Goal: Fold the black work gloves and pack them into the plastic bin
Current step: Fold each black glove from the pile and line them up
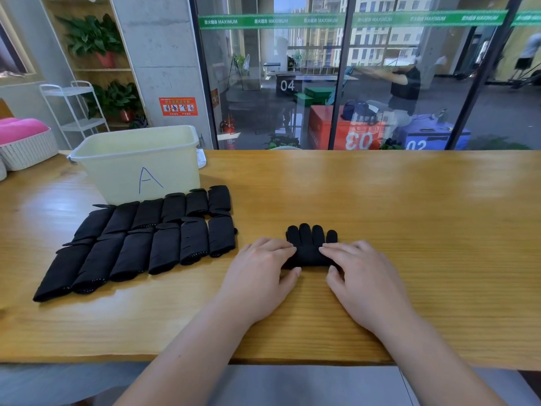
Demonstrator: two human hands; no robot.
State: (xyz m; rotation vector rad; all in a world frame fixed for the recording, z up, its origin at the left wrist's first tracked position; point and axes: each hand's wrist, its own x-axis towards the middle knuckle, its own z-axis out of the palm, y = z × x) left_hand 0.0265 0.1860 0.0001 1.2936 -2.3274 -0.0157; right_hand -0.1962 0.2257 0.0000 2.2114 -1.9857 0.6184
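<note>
Glove [308, 250] under fold. Lies flat on table [409, 200], to the right of plastic bin [117, 177] and on its near side, well apart from it. Runs lengthwise away from the person: fingertips toward the far edge, cuff end nearest the wrists, doubled there into a thicker band.

Left hand [260, 268] on the band's end toward bin; right hand [363, 271] on the end away from bin. Fingers [278, 247] of both extended flat on top, pressing down; thumbs against the band's near edge. No curl round the cloth seen, so neither clenched nor grasping: flat-handed pressing only. Thumb reach beneath the fold: cannot tell. Both hands equally close to the work; left hand the closer to bin.

Folded gloves [164, 247]: twelve counted, in two rows of six, just in front of bin, back row close to its front wall, both rows trailing toward bin's left and near side. Not yet packed. Inside of bin: nothing seen from this angle, floor hidden.

Judgement: next fold to follow the long axis, band carried forward over the glove's fingertips, away from the person. Thereafter a shift leftward to the rows before bin, falling naturally to left hand. Risk: soft knit springing open on release; uneven push from either hand skewing the band off axis.
</note>
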